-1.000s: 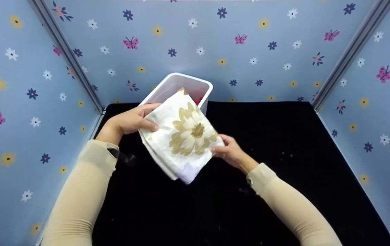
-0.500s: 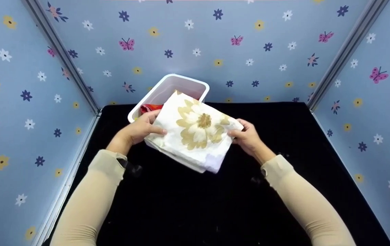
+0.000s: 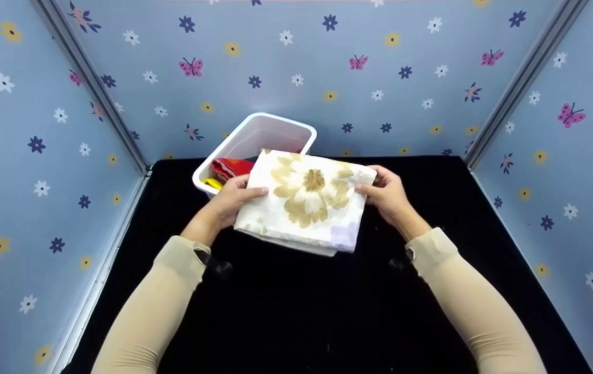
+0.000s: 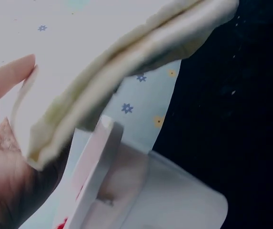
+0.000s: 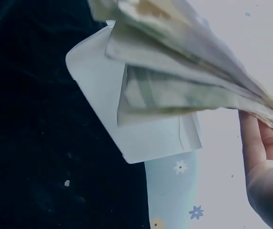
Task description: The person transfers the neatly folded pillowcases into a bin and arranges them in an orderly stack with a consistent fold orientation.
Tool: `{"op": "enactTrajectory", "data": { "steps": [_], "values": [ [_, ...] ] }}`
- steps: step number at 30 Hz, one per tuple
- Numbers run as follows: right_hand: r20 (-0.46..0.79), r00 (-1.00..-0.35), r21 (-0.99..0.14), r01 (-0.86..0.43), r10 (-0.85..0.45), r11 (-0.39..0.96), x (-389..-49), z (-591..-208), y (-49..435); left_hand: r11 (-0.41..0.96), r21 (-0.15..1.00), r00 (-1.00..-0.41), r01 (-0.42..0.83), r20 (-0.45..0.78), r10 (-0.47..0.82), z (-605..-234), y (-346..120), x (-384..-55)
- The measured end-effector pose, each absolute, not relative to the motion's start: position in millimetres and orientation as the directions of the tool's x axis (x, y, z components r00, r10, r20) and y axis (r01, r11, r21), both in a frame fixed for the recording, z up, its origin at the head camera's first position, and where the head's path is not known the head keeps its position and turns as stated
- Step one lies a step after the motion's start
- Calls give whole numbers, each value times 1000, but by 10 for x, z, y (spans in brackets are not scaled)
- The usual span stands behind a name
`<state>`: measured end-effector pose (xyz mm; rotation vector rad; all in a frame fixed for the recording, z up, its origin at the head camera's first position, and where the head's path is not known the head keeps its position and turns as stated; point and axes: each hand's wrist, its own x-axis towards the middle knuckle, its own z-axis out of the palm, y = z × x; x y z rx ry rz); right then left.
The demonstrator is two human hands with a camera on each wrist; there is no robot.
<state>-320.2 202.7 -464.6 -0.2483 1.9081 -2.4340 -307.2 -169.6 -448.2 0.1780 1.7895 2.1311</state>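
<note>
A folded white cloth (image 3: 301, 208) printed with a large tan flower is held up between both hands, in front of the white bin. My left hand (image 3: 226, 208) pinches its left edge, thumb on top and fingers beneath. At the opposite edge my right hand (image 3: 390, 195) grips the cloth the same way. Several stacked layers of the folded cloth (image 5: 174, 90) fan out in the right wrist view. In the left wrist view the cloth (image 4: 88, 90) shows its thick folded edge, with the left hand (image 4: 12, 167) around one corner.
Behind the cloth stands the white plastic bin (image 3: 234, 136), partly covered by it. Inside lie a red cloth (image 3: 231, 167) and something yellow (image 3: 213, 183). A black surface (image 3: 296, 311) spreads beneath, bounded by blue flowered walls (image 3: 275, 62) at the back and sides.
Both hands have moved right with the cloth and turned it, from a slanted diamond to nearly level. More of the bin and its red and yellow contents shows.
</note>
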Motion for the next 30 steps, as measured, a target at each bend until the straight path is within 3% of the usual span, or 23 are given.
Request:
{"op": "enactTrajectory", "data": {
  "steps": [8, 15, 20, 25, 30],
  "values": [
    [78, -994, -946, -50, -74, -320, -3217, -4717, 2023, -157, 960, -957, -231, -194, 217, -4391, -1511, -3034],
    [47, -999, -928, -40, -9, -371, -3232, -4874, 1968, -112, 987, -986, -113, -98, 138, -4248, -1319, -3040],
    [-39, -999, -937, 42, -18, -348, -3232, -4991, 1894, -103, 992, -995, -74, -67, 75, -4201, -1202, -3059],
    [-131, -982, -942, 166, -136, -291, -3177, -5090, 1839, -146, 987, -997, -71, -65, 45, -4218, -1156, -3074],
    [-123, -936, -943, 213, -330, -256, -3094, -5129, 1781, -130, 987, -996, -89, -86, 33, -4223, -1180, -3112]
  ]
}}
